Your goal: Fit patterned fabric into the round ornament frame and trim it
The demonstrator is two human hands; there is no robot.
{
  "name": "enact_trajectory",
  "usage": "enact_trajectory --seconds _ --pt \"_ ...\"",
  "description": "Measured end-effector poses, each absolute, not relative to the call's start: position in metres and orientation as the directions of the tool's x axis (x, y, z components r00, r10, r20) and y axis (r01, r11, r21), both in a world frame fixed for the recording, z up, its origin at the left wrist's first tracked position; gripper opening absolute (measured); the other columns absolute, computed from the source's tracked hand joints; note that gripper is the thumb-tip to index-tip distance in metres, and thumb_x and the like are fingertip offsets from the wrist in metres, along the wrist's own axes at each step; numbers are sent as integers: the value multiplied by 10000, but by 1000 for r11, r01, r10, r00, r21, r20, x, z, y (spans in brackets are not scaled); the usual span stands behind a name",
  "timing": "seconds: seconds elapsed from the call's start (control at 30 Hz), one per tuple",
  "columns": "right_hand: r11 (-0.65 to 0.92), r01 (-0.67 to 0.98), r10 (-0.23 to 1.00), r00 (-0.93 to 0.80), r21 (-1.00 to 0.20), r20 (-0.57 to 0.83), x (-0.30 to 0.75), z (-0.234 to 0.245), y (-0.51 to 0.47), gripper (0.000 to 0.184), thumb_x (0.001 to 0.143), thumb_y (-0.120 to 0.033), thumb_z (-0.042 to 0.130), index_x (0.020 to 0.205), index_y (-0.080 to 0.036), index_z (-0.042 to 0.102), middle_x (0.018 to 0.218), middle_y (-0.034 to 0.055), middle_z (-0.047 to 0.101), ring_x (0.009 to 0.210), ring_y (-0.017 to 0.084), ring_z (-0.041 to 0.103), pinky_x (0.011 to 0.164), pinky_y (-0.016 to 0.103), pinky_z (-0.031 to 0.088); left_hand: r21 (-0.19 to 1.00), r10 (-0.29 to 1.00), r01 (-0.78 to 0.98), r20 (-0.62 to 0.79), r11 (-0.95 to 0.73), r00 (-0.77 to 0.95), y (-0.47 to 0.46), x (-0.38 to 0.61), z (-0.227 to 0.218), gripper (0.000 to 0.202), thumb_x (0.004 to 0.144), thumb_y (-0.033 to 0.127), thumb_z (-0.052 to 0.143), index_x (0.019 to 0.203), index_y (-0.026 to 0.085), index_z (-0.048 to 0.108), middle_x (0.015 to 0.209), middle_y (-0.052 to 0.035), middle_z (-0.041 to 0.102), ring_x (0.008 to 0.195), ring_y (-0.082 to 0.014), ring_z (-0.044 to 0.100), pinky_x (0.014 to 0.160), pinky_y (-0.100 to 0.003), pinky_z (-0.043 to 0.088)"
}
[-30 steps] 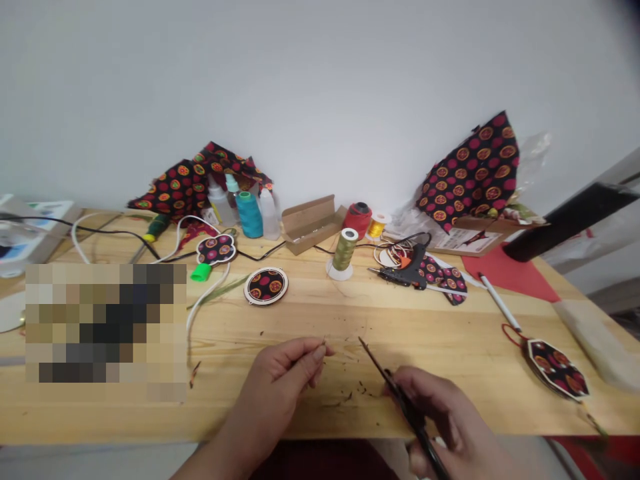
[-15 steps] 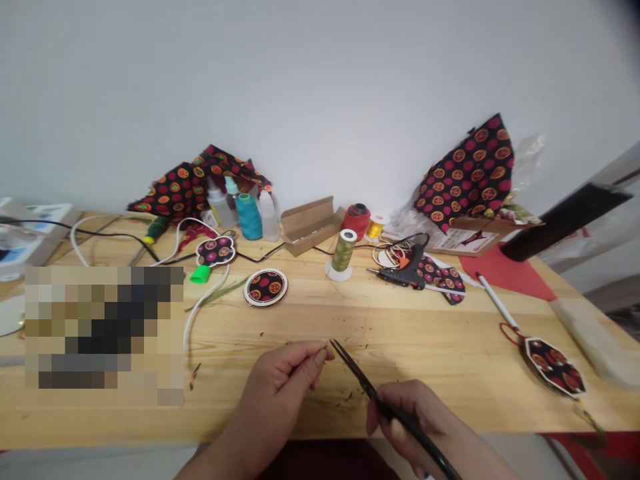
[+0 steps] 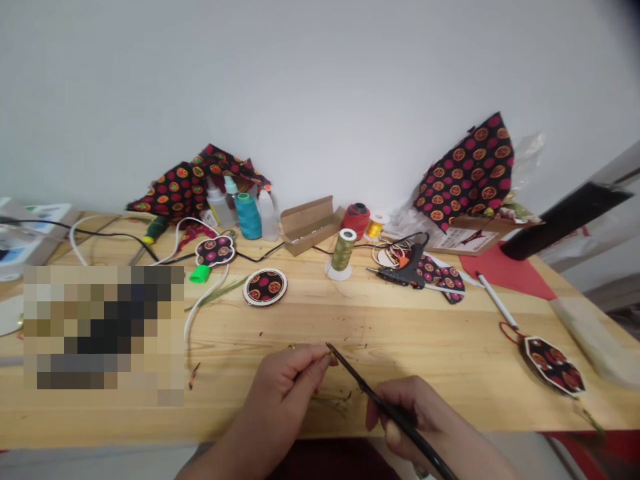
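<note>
My left hand (image 3: pixel 287 390) hovers over the near edge of the wooden table (image 3: pixel 440 347), its thumb and fingers pinched on something thin that I cannot make out. My right hand (image 3: pixel 425 423) grips a pair of dark scissors (image 3: pixel 373 397). The blades are closed and point up and left, with the tip touching the pinched fingertips of my left hand. Small dark snippets lie on the wood below the hands.
An olive thread cone (image 3: pixel 343 253), a red spool (image 3: pixel 357 219), a teal spool (image 3: pixel 249 215), glue bottles, a black glue gun (image 3: pixel 407 270), a round fabric-covered disc (image 3: pixel 265 287), patterned fabric (image 3: pixel 470 177), a cardboard box (image 3: pixel 307 223), a white pen (image 3: pixel 497 300) and cables fill the back.
My right hand has swung the scissors left until their tip met my left fingertips, and the blades have closed. My left hand has sunk slightly.
</note>
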State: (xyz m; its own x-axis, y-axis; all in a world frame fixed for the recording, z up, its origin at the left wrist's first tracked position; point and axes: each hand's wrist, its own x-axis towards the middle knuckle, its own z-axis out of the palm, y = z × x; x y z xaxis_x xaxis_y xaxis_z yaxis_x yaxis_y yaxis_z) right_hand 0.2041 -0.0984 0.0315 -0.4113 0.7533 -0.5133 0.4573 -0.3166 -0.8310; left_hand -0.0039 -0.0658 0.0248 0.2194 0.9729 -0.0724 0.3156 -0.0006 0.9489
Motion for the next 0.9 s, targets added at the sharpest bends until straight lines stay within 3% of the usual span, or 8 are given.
enact_trajectory --seconds 0.23,0.7,0.9 --pt "-288 362 782 -446 -887 -436 203 25 -100 282 826 -417 552 849 -136 572 566 -77 307 491 58 257 426 206 145 949 965 315 -71 -12 253 -67 -5 25 233 826 285 544 660 227 696 590 9 630 582 -167 530 574 -227 382" --pt "-328 310 776 -451 -892 -442 199 28 -96 267 800 -380 580 697 -160 470 571 -77 293 512 59 222 432 215 137 946 960 324 -85 -6 266 -67 -5 21 247 842 287 524 652 225 669 632 6 665 613 -167 556 587 -223 385" --pt "-348 326 775 -428 -879 -466 197 30 -95 177 756 -278 600 670 -153 510 548 -80 315 503 58 241 436 200 150 931 959 363 -83 -22 271 -68 -7 18 254 858 302 509 685 220 677 621 13 640 617 -165 561 593 -220 396"
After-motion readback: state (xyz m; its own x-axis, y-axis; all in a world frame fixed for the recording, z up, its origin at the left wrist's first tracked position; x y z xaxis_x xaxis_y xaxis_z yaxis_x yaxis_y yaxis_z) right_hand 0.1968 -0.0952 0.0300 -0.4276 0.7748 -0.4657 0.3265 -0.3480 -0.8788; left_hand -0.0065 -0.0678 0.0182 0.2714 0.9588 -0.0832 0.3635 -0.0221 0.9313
